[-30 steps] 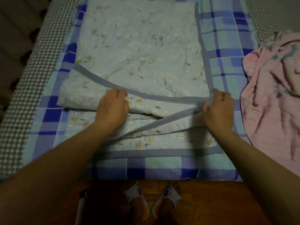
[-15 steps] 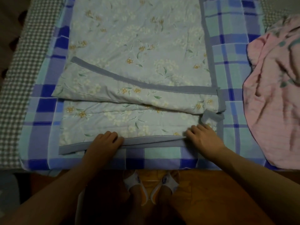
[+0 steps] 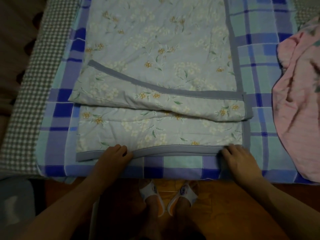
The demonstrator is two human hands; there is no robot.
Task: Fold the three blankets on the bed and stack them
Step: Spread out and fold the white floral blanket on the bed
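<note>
**Two hands holding the near edge of the flowery blanket**

A pale blue quilted blanket with little white and yellow flowers and a grey border (image 3: 155, 49) is lying flat on the bed, on top of a blue, purple and green checked blanket (image 3: 268, 58). Part of the flowery blanket is folded over itself, so a grey border strip is running slanted across the middle.

The left hand (image 3: 115, 155) is sitting on the grey near edge of the flowery blanket, with its fingers curled down over the border. The right hand (image 3: 239, 157) is doing the same farther along, close to the near right corner, fingers bent around the edge. Both hands are gripping the cloth, and the border between them is sagging a little.

A crumpled pink blanket (image 3: 297, 110) is lying on the right side of the bed, partly on the checked blanket and apart from the flowery one.

A grey and white small-checked sheet (image 3: 34, 84) is showing at the left side of the bed. Down below, two feet in white slippers (image 3: 168, 194) are standing on an orange-brown floor (image 3: 225, 196).
</note>
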